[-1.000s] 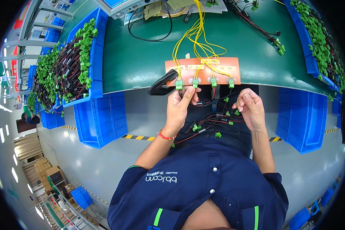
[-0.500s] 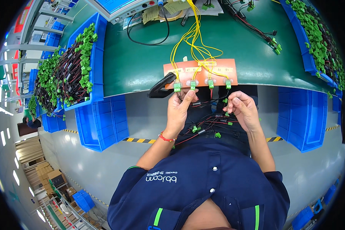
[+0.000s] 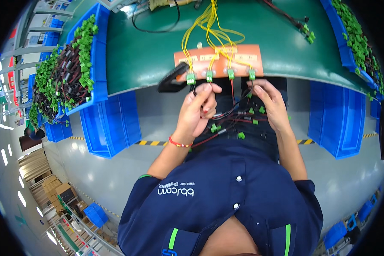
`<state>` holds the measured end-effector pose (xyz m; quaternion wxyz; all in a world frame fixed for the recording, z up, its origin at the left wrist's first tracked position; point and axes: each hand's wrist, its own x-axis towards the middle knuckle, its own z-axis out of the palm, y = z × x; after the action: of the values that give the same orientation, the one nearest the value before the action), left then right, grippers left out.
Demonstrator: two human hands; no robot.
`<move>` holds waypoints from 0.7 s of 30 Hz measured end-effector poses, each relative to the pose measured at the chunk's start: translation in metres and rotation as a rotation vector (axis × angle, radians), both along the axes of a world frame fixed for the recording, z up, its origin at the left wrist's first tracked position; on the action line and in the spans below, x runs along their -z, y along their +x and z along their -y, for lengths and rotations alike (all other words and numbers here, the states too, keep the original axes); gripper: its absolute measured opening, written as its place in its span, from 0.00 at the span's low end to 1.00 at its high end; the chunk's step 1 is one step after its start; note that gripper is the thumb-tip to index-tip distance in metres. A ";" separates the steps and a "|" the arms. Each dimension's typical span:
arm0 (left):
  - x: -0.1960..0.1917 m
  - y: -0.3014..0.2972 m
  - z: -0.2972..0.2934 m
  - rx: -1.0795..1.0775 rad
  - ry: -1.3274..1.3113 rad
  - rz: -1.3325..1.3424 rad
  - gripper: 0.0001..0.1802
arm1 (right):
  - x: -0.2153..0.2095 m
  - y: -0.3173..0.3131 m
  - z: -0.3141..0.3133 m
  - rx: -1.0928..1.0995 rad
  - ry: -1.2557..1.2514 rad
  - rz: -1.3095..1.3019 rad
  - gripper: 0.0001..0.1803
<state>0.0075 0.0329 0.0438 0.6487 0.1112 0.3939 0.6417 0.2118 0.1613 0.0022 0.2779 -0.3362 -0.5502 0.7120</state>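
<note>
An orange board at the table's front edge carries a row of green terminal connectors, with yellow wires leading up from them. My left hand is closed below the second connector, its thumb and index finger pinched around thin black wire. Beside it, more black wires drop from the leftmost connector. My right hand pinches black wire just under the rightmost connector. A red wire hangs from the third connector. Across my lap lie several cable assemblies with green plugs.
A black clamp handle sticks out at the board's left. Blue bins full of green-plugged cables flank the green table, left and right. Lower blue bins stand beneath. More cables lie at the far right.
The view has shifted, so the table sits higher in the picture. My right hand has come up to the rightmost connector. My left fingers have curled in more below the second connector.
</note>
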 end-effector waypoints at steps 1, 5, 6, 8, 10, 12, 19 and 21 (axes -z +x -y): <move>-0.002 0.001 -0.001 0.002 0.006 0.055 0.15 | -0.010 -0.003 0.000 -0.057 0.047 0.045 0.18; -0.005 -0.005 0.007 0.055 0.021 0.151 0.14 | -0.020 -0.026 0.006 -0.194 -0.268 -0.397 0.22; -0.007 -0.009 0.010 0.054 0.018 0.168 0.14 | -0.027 -0.030 0.008 -0.171 -0.372 -0.385 0.23; -0.008 -0.017 0.018 0.054 0.016 0.208 0.14 | -0.017 -0.024 0.008 -0.257 -0.466 -0.437 0.24; -0.012 -0.016 0.027 0.151 0.038 0.198 0.16 | -0.025 -0.029 0.016 -0.231 -0.522 -0.401 0.23; -0.019 -0.002 0.041 0.323 -0.010 0.091 0.18 | -0.024 -0.028 0.017 -0.291 -0.589 -0.440 0.22; -0.040 -0.023 0.046 0.331 0.143 -0.196 0.20 | -0.027 -0.029 0.019 -0.317 -0.535 -0.398 0.20; -0.046 -0.025 0.051 0.287 0.086 -0.164 0.22 | -0.032 -0.028 0.024 -0.314 -0.497 -0.351 0.20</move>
<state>-0.0178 -0.0177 0.0902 0.6940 0.2456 0.3978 0.5476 0.1838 0.1373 0.0346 0.1651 -0.1772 -0.3485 0.9055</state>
